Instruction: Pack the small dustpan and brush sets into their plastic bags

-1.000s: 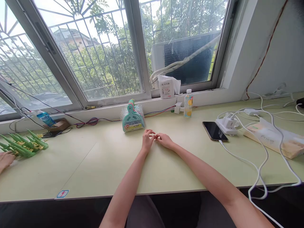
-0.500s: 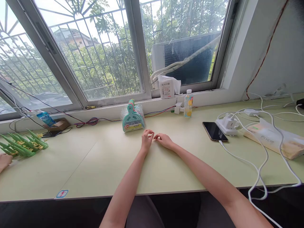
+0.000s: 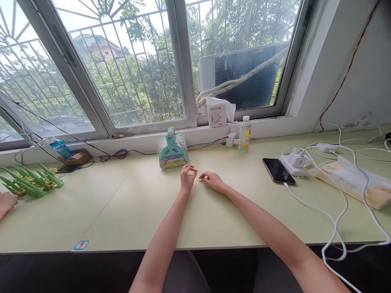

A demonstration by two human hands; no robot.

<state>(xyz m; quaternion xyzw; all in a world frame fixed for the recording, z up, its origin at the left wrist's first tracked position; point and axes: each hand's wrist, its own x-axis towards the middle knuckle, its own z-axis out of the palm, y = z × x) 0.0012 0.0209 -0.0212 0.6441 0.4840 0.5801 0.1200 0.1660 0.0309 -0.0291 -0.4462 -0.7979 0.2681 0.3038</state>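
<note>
My left hand (image 3: 187,178) rests on the table, thumb and forefinger curled together into a ring with nothing visible between them. Beside it, a small gap apart, lies my right hand (image 3: 213,181), palm down with its fingers curled together, and I see nothing in it. Just beyond my left hand stands a stack of small dustpan and brush sets (image 3: 172,152), the front one teal, partly wrapped in clear plastic. Neither hand grips it.
A drink bottle (image 3: 244,135), a phone (image 3: 278,171) on a cable, a power strip (image 3: 295,162) and a tissue pack (image 3: 351,179) stand or lie to the right. Leftward are green plastic pieces (image 3: 33,181) and another person's hand (image 3: 6,203). Bundled wires (image 3: 114,154) run along the sill.
The view has shifted slightly. My left hand has drawn a little away from my right, widening the gap between them. Both stay on the table.
</note>
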